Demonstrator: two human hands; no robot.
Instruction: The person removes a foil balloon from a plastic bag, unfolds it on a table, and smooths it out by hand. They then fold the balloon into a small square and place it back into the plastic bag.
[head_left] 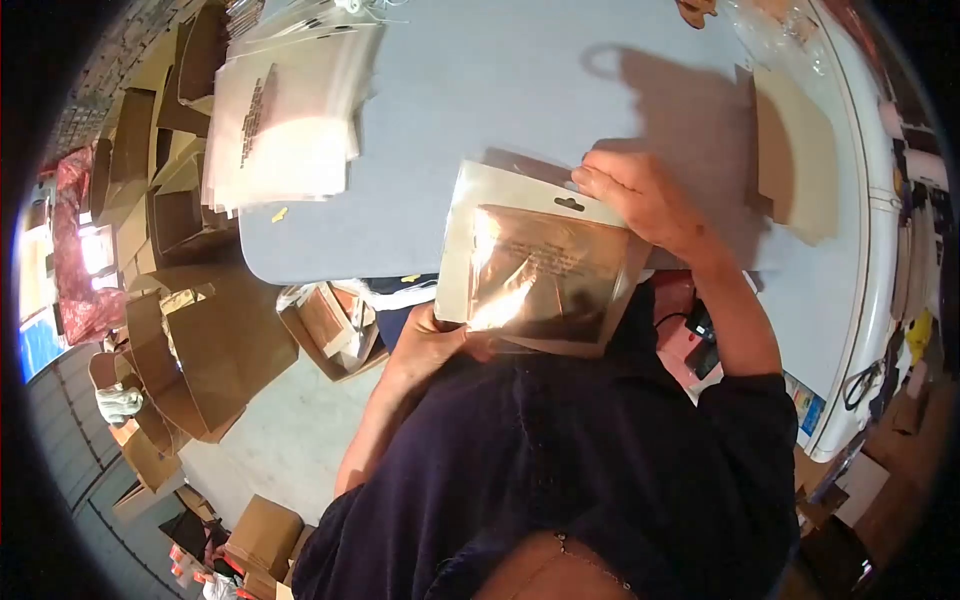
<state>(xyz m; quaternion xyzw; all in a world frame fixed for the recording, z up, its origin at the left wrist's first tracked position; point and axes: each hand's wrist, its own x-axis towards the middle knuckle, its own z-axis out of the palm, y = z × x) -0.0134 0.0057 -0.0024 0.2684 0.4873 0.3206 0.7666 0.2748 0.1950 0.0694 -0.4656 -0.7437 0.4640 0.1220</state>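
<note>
A flat package (545, 270) is tilted in front of my body at the table's near edge. It has a pale backing with a hang hole near the top, and a shiny copper-coloured piece under clear plastic with small printed text. My left hand (430, 345) is closed on its lower left corner, the thumb in front. At the upper right corner, beside the hang hole, my right hand (635, 195) pinches the edge. The fingers behind the package are hidden.
A stack of clear printed plastic bags (285, 130) lies at the table's left corner. Beige cards (795, 150) lie on the right. Open cardboard boxes (210, 340) stand left of the table (480, 90), and a small box (335, 325) holds scraps below its edge.
</note>
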